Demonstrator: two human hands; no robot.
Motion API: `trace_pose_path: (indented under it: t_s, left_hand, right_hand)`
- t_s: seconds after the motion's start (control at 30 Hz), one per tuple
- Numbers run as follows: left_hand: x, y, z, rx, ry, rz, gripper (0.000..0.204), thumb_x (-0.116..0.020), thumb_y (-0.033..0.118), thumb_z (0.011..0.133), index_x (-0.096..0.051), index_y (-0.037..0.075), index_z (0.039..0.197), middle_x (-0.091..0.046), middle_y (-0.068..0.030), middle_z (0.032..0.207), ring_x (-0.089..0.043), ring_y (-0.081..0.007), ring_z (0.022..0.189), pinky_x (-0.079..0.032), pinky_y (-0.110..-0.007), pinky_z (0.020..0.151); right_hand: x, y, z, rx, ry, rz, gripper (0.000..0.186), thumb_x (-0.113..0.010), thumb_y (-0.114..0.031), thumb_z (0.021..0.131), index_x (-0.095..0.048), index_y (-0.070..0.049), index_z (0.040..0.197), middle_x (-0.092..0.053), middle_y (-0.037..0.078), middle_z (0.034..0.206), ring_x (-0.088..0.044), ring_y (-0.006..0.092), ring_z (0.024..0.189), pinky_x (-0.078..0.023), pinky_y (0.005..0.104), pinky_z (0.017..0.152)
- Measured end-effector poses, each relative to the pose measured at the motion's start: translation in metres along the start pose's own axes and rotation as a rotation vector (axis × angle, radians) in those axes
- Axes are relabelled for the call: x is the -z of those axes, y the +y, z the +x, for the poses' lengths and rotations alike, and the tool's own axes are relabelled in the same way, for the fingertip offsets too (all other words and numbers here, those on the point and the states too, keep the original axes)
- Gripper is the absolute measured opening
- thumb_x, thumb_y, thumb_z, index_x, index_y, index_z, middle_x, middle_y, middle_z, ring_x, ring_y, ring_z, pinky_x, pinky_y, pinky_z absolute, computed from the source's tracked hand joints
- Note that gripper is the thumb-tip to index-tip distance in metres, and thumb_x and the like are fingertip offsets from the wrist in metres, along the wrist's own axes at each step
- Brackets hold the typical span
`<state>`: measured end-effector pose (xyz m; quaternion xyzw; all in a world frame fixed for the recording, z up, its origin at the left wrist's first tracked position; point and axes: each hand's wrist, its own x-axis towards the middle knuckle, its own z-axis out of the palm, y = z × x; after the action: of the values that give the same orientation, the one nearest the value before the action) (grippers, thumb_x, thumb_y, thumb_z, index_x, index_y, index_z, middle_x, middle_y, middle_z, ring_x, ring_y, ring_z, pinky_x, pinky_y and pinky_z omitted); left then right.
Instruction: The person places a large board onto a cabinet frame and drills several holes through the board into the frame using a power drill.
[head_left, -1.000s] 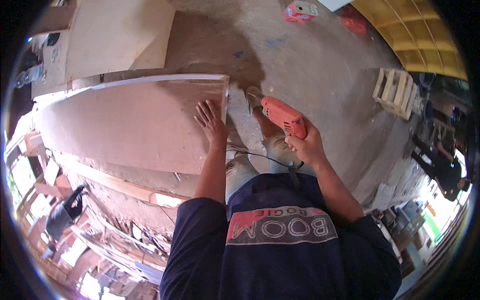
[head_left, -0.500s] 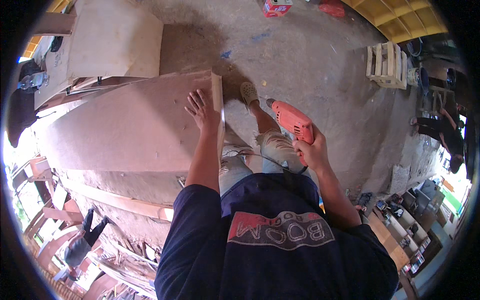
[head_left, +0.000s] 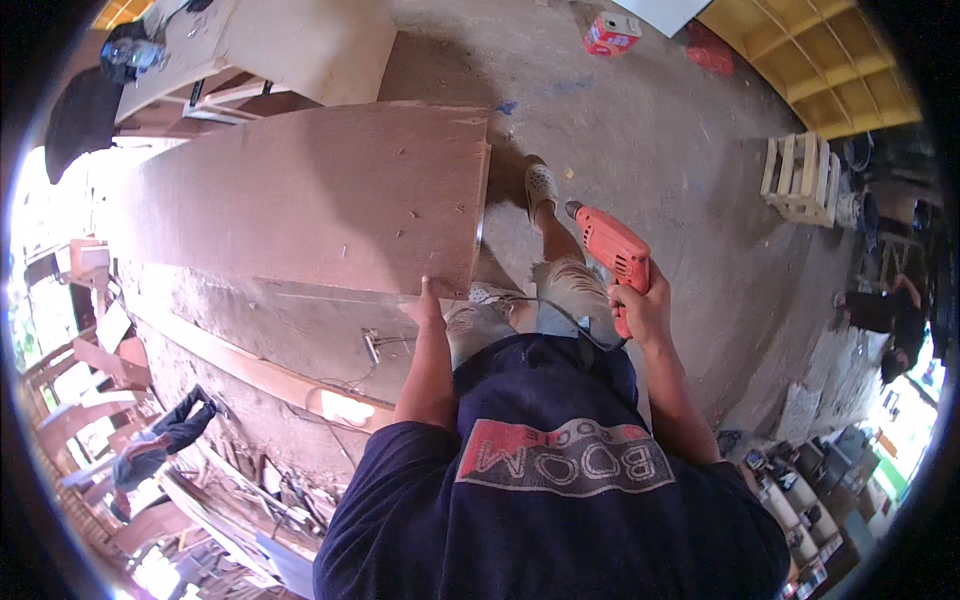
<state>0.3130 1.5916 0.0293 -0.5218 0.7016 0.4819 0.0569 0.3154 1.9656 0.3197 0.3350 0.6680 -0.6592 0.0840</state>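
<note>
My right hand [head_left: 645, 305] is wrapped round the handle of an orange power drill [head_left: 612, 245]. The drill's dark chuck points forward and left, over the floor beside my foot; its black cord hangs from the handle across my lap. My left hand [head_left: 425, 307] is at the near edge of a long brown wooden panel [head_left: 290, 200], close to its right corner. The thumb lies on top and the fingers are hidden below, so the hand grips the edge. Several small screws [head_left: 412, 213] are on the panel's face.
Behind the panel stands a pale wooden cabinet [head_left: 300, 50]. A long board [head_left: 250, 375] lies on the floor at left, near a loose cable and a small metal tool [head_left: 371, 346]. A wooden crate [head_left: 800, 180] and red box [head_left: 612, 34] stand ahead. People are at both sides.
My left hand has moved from flat on the panel's top to its near edge, now gripping it. The drill stays in my right hand. The whole view has shifted.
</note>
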Motion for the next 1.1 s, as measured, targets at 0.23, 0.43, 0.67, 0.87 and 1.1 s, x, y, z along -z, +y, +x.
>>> trace_pose_path:
  t_s: [0.23,0.43,0.67,0.87,1.1]
  left_hand:
    - [-0.005,-0.031,0.046,0.39,-0.311,-0.719,0.075,-0.081,0.034,0.094,-0.045,-0.005,0.147,-0.059,-0.0184,0.141,-0.061,-0.033,0.125,-0.052,-0.046,0.103]
    - [-0.005,-0.018,0.032,0.318,-0.216,-0.692,0.079,-0.083,0.033,0.093,-0.041,-0.005,0.149,-0.058,-0.0189,0.142,-0.06,-0.0357,0.126,-0.05,-0.05,0.106]
    - [-0.013,-0.037,0.042,0.335,-0.309,-0.834,0.089,-0.083,0.038,0.091,-0.037,-0.003,0.155,-0.052,-0.0176,0.152,-0.053,-0.0351,0.138,-0.045,-0.05,0.112]
    - [-0.022,-0.04,0.031,0.514,-0.319,-0.832,0.089,-0.077,0.045,0.095,-0.034,0.0,0.159,-0.046,-0.0156,0.158,-0.042,-0.0347,0.147,-0.034,-0.053,0.12]
    - [-0.008,-0.026,0.017,0.541,-0.309,-0.892,0.082,-0.076,0.044,0.095,-0.04,0.004,0.157,-0.05,-0.0166,0.155,-0.046,-0.0359,0.143,-0.036,-0.052,0.118]
  right_hand:
    - [-0.026,-0.009,-0.009,0.011,-0.069,-0.173,0.035,-0.067,0.0,0.079,-0.062,-0.001,0.114,-0.065,0.003,0.083,-0.06,0.0088,0.061,-0.05,0.0247,0.051]
    - [-0.049,-0.017,-0.004,0.053,-0.207,-0.284,0.039,-0.069,-0.003,0.079,-0.063,0.0,0.117,-0.067,0.005,0.085,-0.061,0.01,0.062,-0.052,0.0263,0.053]
    - [-0.073,-0.022,0.013,0.176,-0.328,-0.488,0.042,-0.069,-0.004,0.079,-0.063,0.0,0.12,-0.067,0.004,0.085,-0.06,0.0085,0.061,-0.05,0.0251,0.053]
    - [-0.079,-0.037,0.024,0.21,-0.376,-0.553,0.043,-0.068,-0.004,0.078,-0.064,0.0,0.12,-0.067,0.003,0.083,-0.058,0.0077,0.059,-0.047,0.0249,0.052]
    - [-0.087,-0.057,0.046,0.217,-0.391,-0.678,0.048,-0.068,-0.004,0.077,-0.064,0.001,0.124,-0.067,0.003,0.084,-0.058,0.0078,0.061,-0.048,0.0264,0.054]
